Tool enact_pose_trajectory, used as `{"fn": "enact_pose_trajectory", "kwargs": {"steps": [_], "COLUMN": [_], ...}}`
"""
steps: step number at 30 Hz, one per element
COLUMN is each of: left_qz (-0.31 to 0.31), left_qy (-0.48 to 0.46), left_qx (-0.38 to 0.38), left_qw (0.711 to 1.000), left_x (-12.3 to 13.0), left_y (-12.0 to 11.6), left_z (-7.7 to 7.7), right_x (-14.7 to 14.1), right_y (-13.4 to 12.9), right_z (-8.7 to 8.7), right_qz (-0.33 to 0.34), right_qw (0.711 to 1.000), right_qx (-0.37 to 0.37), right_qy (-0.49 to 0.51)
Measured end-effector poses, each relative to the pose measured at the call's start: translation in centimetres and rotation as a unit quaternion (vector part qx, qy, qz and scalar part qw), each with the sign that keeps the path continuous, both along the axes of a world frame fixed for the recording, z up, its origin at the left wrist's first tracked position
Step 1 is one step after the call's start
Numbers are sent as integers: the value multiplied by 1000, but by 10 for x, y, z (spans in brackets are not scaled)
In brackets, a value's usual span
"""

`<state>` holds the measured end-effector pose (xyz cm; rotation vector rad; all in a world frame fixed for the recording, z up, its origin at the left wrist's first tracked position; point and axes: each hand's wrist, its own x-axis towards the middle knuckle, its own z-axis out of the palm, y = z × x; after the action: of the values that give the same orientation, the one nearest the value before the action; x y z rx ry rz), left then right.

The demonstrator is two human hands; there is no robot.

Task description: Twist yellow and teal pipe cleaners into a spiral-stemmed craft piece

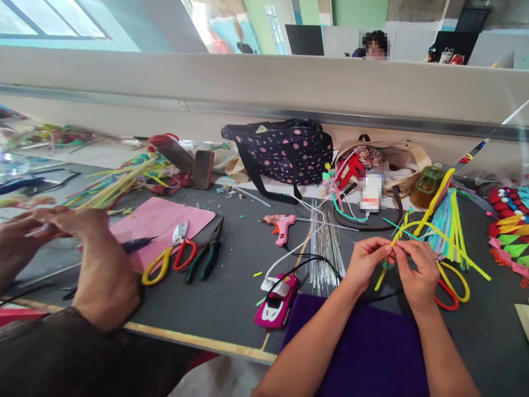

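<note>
My left hand (369,263) pinches a yellow pipe cleaner (463,252) between thumb and forefinger. Close beside it, my right hand (418,270) grips the same pipe cleaner with closed fingertips. A twisted yellow end (379,280) hangs below the fingers, with a bit of green near its top. The long free end arches over my right hand and drops to the right. Scissors (466,288) with red and yellow handles lie by my right hand, partly hidden. Below my forearms is a dark purple cloth (367,347).
A pink glue gun (284,227), thin metal wires (326,248) and a magenta power strip (281,306) lie left of my hands. Pliers (209,253) and more scissors (179,234) are farther left, near a co-worker's hands (82,220). Bags (285,151) stand behind; yellow-blue pipe cleaners (448,229) lie right.
</note>
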<state>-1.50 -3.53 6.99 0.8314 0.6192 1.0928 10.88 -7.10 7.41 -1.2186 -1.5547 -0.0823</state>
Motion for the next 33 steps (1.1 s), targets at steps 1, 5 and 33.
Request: {"fn": "enact_pose_trajectory", "kwargs": {"steps": [1,5,33], "left_qz": [-1,-7,-60], "left_qy": [3,13,17], "left_qx": [12,41,36], "left_qw": [1000,999,997], "left_x": [0,0,-1], "left_y": [0,0,0], "left_z": [0,2,3], "right_x": [0,-2,12], "right_y": [0,-1,5], "right_z": [1,3,4], "right_qz": [4,18,63], "right_qw": [1000,1000,996], "right_qx": [0,-4,-63], "right_qy": [4,16,7]}}
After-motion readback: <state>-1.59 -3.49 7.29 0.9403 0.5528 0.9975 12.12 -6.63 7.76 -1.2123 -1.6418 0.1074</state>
